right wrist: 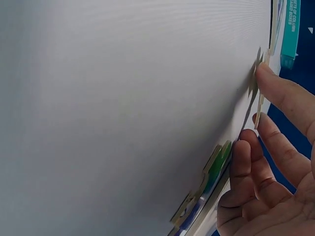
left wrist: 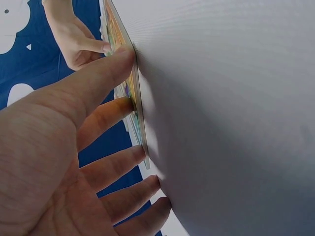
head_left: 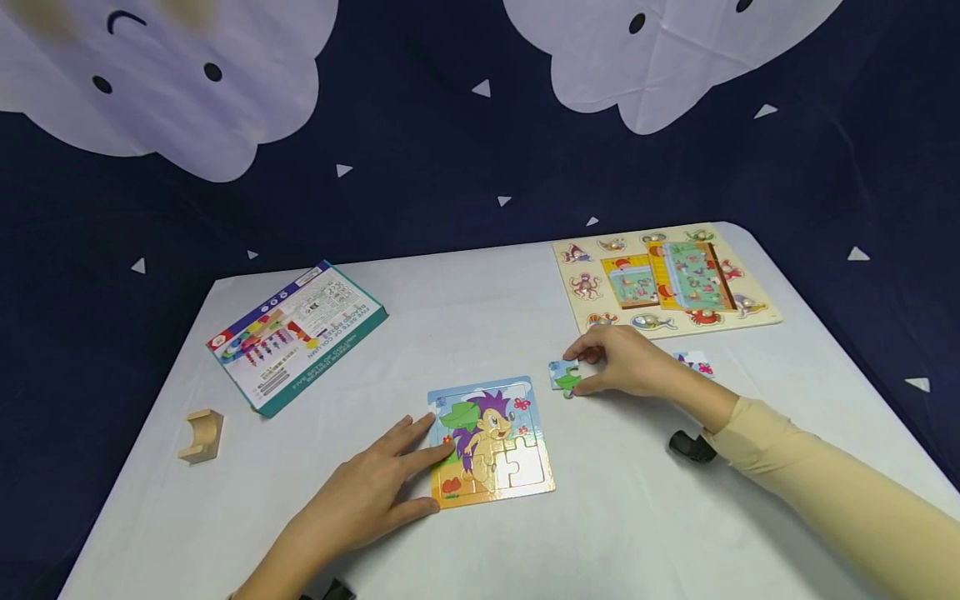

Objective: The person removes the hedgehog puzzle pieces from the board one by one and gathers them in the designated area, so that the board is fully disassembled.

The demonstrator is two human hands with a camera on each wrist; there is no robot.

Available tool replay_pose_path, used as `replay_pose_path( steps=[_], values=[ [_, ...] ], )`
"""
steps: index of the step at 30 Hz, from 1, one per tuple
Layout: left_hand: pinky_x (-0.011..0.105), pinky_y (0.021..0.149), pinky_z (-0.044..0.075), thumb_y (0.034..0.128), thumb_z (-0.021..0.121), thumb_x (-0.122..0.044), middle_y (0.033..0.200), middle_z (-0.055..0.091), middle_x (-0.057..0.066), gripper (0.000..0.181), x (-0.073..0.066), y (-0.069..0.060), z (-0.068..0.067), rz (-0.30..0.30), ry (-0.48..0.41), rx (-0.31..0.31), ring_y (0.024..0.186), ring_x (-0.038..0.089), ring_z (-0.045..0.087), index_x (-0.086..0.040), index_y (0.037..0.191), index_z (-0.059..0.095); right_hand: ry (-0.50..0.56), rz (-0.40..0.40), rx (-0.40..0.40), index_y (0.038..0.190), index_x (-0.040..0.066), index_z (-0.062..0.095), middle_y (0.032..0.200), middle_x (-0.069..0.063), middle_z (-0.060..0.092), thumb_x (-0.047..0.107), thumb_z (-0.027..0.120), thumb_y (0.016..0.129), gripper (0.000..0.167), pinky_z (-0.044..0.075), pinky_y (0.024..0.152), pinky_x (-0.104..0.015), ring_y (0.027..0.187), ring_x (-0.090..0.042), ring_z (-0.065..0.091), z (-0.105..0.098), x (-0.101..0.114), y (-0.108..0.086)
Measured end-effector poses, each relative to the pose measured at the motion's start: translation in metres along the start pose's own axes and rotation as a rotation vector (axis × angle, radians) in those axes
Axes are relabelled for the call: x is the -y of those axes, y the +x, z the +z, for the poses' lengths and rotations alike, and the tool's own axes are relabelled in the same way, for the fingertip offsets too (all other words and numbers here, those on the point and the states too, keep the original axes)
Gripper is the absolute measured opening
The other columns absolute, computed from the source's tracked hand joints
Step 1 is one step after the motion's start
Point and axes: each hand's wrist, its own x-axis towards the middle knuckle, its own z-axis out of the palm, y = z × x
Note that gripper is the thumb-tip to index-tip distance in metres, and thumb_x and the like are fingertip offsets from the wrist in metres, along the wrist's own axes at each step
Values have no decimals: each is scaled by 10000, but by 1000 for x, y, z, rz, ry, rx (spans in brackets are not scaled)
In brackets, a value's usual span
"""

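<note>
A square jigsaw puzzle board [head_left: 498, 497] with a purple-haired hedgehog lies on the table, a blank white gap at its lower right. My left hand [head_left: 375, 479] rests at its left side. The thumb touches the lower left corner and the index finger reaches over the picture; the other fingers are spread. To the right of the board, my right hand [head_left: 630, 362] pinches a blue and green jigsaw piece [head_left: 564, 375] between thumb and finger. In the right wrist view this piece [right wrist: 260, 110] is tilted on edge. Another loose piece [head_left: 697, 363] lies partly hidden behind the right wrist.
At the back right, a wooden sea-animal peg board [head_left: 761, 316] carries two colourful rectangular boards [head_left: 701, 279]. A teal-edged box [head_left: 300, 333] lies at the back left. Nearer sits a small wooden block [head_left: 202, 436] with a curved notch. Dark cloth with clouds hangs behind the table.
</note>
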Motion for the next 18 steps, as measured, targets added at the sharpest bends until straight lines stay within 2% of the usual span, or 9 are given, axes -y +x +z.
replay_pose_path(
  steps=[8,18],
  values=[
    [700,1051,540,898,860,-468,1721,432,58,651,0,0,0,-1,-2,1,1592,399,402,-343,1500,644,-8,-3,11,1145,124,824,989,7,723,229,984,769,422,442,793,-285,900,-167,553,0,-1,-2],
    [694,1041,550,898,861,-467,1720,435,52,651,-1,-1,-1,-2,1,-2,1593,397,403,-344,1499,645,-15,-7,17,1151,135,820,1014,31,758,241,986,768,432,468,816,-300,910,-154,569,0,-3,0]
  ],
)
